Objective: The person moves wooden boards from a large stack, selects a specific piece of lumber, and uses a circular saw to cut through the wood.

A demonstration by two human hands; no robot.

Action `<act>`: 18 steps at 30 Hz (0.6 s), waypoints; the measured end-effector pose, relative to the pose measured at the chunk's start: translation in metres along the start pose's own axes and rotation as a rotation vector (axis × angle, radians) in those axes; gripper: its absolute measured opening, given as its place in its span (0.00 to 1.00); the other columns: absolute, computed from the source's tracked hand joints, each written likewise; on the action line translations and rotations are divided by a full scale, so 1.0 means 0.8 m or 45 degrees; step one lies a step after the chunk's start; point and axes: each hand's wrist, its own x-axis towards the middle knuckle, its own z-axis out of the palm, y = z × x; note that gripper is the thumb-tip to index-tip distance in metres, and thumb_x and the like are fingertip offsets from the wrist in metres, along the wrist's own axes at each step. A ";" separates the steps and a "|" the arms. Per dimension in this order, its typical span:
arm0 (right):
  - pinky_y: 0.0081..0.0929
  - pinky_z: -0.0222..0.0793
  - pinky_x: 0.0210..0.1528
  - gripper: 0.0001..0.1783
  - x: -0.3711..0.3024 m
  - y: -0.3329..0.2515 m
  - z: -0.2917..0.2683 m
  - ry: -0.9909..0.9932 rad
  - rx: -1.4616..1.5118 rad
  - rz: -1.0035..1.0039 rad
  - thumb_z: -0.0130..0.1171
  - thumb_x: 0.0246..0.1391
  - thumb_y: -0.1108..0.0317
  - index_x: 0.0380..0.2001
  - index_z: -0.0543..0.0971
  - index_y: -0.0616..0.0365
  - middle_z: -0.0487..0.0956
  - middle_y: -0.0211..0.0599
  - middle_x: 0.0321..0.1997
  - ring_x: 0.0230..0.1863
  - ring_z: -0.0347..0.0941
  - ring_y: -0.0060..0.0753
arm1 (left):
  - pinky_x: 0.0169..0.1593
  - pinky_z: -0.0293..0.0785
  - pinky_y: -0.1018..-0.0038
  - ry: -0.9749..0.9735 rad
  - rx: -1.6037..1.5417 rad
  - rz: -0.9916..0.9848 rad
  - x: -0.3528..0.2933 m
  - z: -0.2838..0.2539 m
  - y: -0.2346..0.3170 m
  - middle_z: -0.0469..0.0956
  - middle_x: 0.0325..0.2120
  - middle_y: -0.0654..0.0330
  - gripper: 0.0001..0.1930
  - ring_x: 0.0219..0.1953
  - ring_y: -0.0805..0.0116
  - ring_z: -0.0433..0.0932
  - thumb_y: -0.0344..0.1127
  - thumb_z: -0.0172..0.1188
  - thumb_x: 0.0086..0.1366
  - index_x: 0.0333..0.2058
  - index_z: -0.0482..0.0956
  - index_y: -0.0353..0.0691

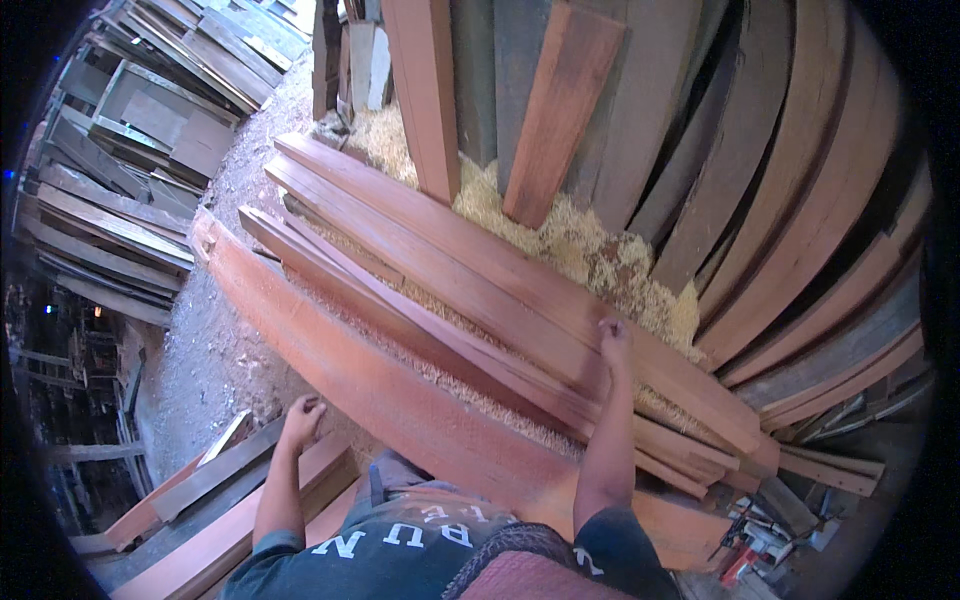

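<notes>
My right hand (616, 340) is over the stacked reddish planks, its fingers drawn together on or just above the far plank (480, 255). Whatever it may pinch is too small to make out. To the left, my left hand (302, 417) hangs with curled fingers beside the wide orange-brown board (330, 345), and nothing shows in it. That board runs from the far left to the lower right in front of my body. Between it and the far plank lie narrower long strips (400, 290), with wood shavings in the gaps.
Pale shavings (560, 240) are heaped behind the planks. Upright boards (780, 150) lean along the back and right, among them a short reddish board (565, 110). More timber (230, 500) lies at lower left, and wood piles (120, 210) stand farther left. Tools (750, 545) sit at lower right.
</notes>
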 end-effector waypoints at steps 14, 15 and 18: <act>0.35 0.74 0.55 0.33 0.045 -0.466 0.109 -0.041 -0.038 -0.508 0.70 0.56 0.54 0.57 0.75 0.65 0.81 0.46 0.49 0.49 0.78 0.37 | 0.57 0.77 0.65 -0.564 -0.087 0.733 0.209 0.027 0.236 0.82 0.51 0.48 0.27 0.53 0.58 0.81 0.42 0.64 0.70 0.61 0.71 0.33; 0.35 0.73 0.57 0.35 0.054 -0.501 0.138 -0.086 -0.014 -0.588 0.71 0.56 0.53 0.59 0.74 0.65 0.80 0.48 0.52 0.51 0.78 0.38 | 0.58 0.76 0.65 -0.605 -0.070 0.753 0.219 0.024 0.236 0.81 0.52 0.48 0.27 0.54 0.58 0.81 0.42 0.64 0.70 0.61 0.71 0.33; 0.37 0.69 0.62 0.41 0.101 -0.596 0.237 -0.072 0.005 -0.689 0.71 0.56 0.49 0.64 0.69 0.63 0.78 0.48 0.56 0.59 0.74 0.39 | 0.59 0.76 0.65 -0.733 -0.015 0.722 0.238 -0.020 0.213 0.80 0.53 0.47 0.26 0.55 0.58 0.80 0.40 0.64 0.70 0.62 0.71 0.33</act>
